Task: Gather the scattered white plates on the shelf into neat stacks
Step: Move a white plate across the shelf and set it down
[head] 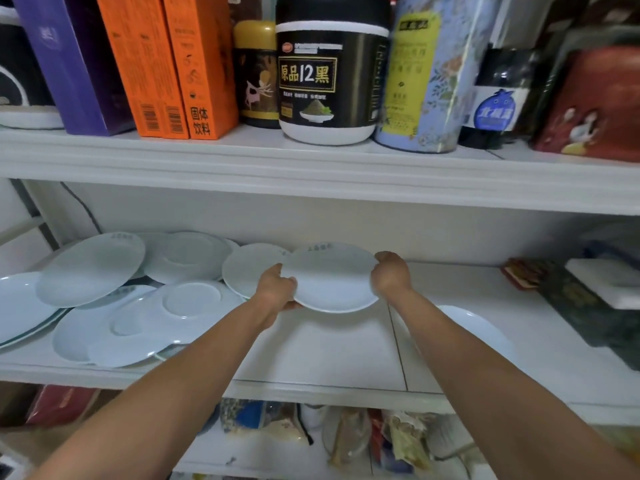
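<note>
I hold one white plate [332,277] tilted above the middle shelf [329,355]. My left hand [277,289] grips its left rim and my right hand [391,273] grips its right rim. Just behind it to the left lies another white plate [247,268]. Several white plates lie scattered and overlapping on the shelf's left part, among them a tilted one [91,266], one at the back [188,256] and an upside-down one [166,323]. A single plate [478,330] lies on the right, partly hidden by my right forearm.
The upper shelf [311,168] carries orange boxes [169,64], a purple box [69,60], a black jar [330,71] and tins. A dark box with a white item [602,299] sits at the right of the middle shelf. Bags [346,434] fill the shelf below.
</note>
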